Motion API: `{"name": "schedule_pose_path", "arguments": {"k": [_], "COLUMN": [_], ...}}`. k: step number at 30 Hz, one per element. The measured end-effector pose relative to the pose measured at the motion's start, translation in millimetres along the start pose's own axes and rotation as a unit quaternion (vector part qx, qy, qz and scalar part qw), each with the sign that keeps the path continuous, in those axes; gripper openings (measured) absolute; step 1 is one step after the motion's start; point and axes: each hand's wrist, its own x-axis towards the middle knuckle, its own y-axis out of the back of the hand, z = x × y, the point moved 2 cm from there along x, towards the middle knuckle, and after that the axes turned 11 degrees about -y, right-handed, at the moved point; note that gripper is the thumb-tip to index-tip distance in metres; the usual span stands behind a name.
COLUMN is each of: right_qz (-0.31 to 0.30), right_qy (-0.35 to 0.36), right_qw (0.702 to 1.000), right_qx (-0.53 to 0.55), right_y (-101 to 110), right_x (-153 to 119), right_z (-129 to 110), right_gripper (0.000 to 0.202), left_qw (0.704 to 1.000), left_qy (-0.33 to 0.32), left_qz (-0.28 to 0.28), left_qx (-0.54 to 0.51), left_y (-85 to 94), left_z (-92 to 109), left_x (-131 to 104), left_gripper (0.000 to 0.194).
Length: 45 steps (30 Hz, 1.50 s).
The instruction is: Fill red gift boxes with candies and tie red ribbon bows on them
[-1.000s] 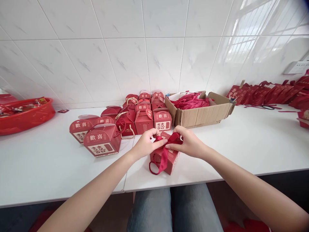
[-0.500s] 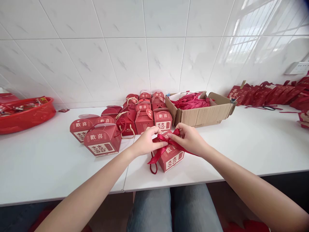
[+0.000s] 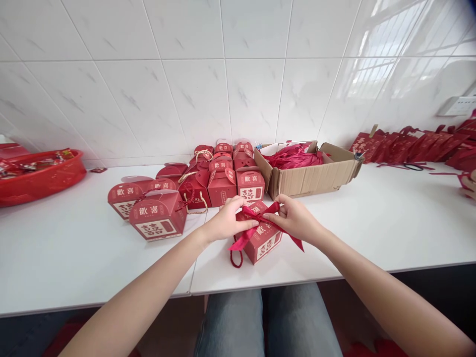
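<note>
A red gift box (image 3: 264,245) with a double-happiness label stands tilted toward the right near the table's front edge. Across its top lies a bow of red ribbon (image 3: 295,240), its two tails hanging over the front. On the bow's left side, my left hand (image 3: 229,218) pinches a loop between thumb and fingers. My right hand (image 3: 295,216) grips the right loop in the same way. A dark red cord handle (image 3: 236,259) rests on the table at the box's left.
Several red boxes (image 3: 222,186) are grouped behind and left, one box (image 3: 158,215) foremost. A cardboard box (image 3: 314,179) holds red ribbons. A red basin (image 3: 44,176) is far left. Red bags (image 3: 427,144) line the right, beside another person's hand (image 3: 469,183).
My right hand has moved slightly right, drawing its loop outward. The bow looks flatter and wider, and the right ribbon tail now hangs down beside the box.
</note>
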Motion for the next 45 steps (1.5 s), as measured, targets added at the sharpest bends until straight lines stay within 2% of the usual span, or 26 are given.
{"name": "schedule_pose_path", "arguments": {"k": [5,9,12,16,19,21,25,27,30,32,34,37,41,45], "right_qz": [-0.003,0.040,0.066,0.109,0.131,0.109,-0.029,-0.079,-0.094,-0.078,-0.037,0.020,0.036,0.035], "right_qy": [-0.020,-0.039,-0.043,-0.035,-0.016,-0.020,-0.077,-0.090,-0.102,-0.110,-0.091,-0.007,0.043,0.071], "right_qw": [0.999,0.997,0.995,0.990,0.985,0.983,0.956,0.942,0.941,0.944,0.953,0.963,0.973,0.980], "right_qx": [0.049,0.061,0.057,0.082,0.114,0.150,0.282,0.312,0.308,0.301,0.287,0.270,0.223,0.180], "right_y": [-5,-8,-10,-13,-13,-10,-4,-1,-1,-5,-10,-16,-19,-19], "right_x": [-5,-7,-8,-10,-9,-7,-3,-2,0,1,2,3,1,-1], "right_z": [0,2,4,4,3,3,2,2,1,1,0,-2,0,0], "right_gripper": [0.037,0.045,0.050,0.046,0.044,0.040,0.037,0.038,0.044,0.047,0.045,0.042,0.049,0.042], "left_qw": [0.999,1.000,1.000,0.997,0.987,0.978,0.968,0.965,0.961,0.963,0.969,0.977,0.980,0.976], "left_qy": [-0.004,0.000,-0.003,-0.006,0.025,0.042,0.042,0.043,0.048,0.046,0.040,0.028,0.016,0.017], "left_qz": [0.015,-0.001,0.018,0.051,0.077,0.090,0.090,0.092,0.101,0.105,0.116,0.140,0.152,0.147], "left_qx": [0.033,0.024,0.019,-0.059,-0.142,-0.181,-0.232,-0.244,-0.251,-0.243,-0.216,-0.157,-0.126,-0.162], "left_y": [1.4,0.5,-0.7,-2.8,-3.1,-2.7,-2.4,-2.6,-5.0,-8.1,-11.4,-14.3,-14.8,-16.6], "left_z": [0,1,-2,-6,-7,-7,-6,-6,-7,-7,-6,-3,-3,-7], "left_x": [1,0,0,0,0,-1,-1,0,1,3,3,3,3,4], "left_gripper": [0.032,0.029,0.029,0.026,0.025,0.024,0.023,0.024,0.029,0.031,0.031,0.028,0.026,0.027]}}
